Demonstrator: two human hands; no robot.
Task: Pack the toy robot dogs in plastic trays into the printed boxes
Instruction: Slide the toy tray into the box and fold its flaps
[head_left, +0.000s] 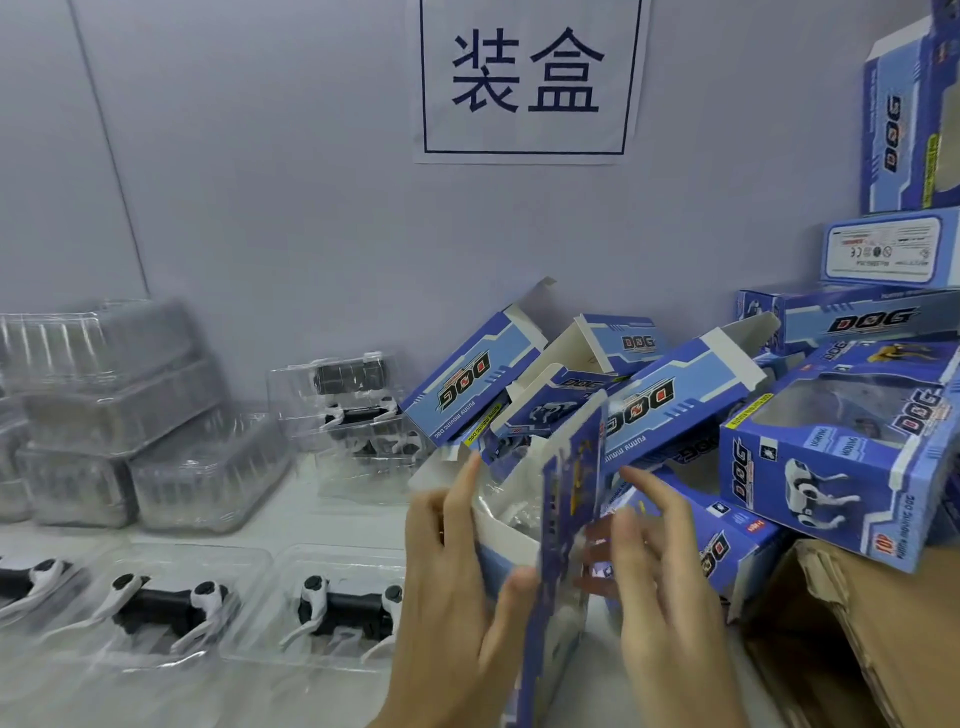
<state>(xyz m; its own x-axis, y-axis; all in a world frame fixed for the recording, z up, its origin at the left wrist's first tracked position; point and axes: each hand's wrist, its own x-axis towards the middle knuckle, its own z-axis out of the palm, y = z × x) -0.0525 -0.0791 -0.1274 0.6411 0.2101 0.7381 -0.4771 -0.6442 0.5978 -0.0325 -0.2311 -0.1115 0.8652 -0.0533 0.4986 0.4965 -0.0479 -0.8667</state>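
Observation:
A blue printed box (558, 525) stands upright and open at the top between my hands. My left hand (452, 587) grips its left wall, fingers up the outside and thumb on the front. My right hand (660, 571) touches the box's right side with straight, blurred fingers. Clear plastic shows inside the box's open top. On the table to the left lie black-and-white toy robot dogs in clear trays (166, 608), (337, 608). One more dog in a tray (358, 410) leans at the back.
Empty clear trays (119, 410) are stacked at the back left. Open blue boxes (467, 379) lean against the wall, and more boxes (841, 467) are piled at the right. A brown carton (852, 634) sits at the lower right. A paper sign (527, 78) hangs on the wall.

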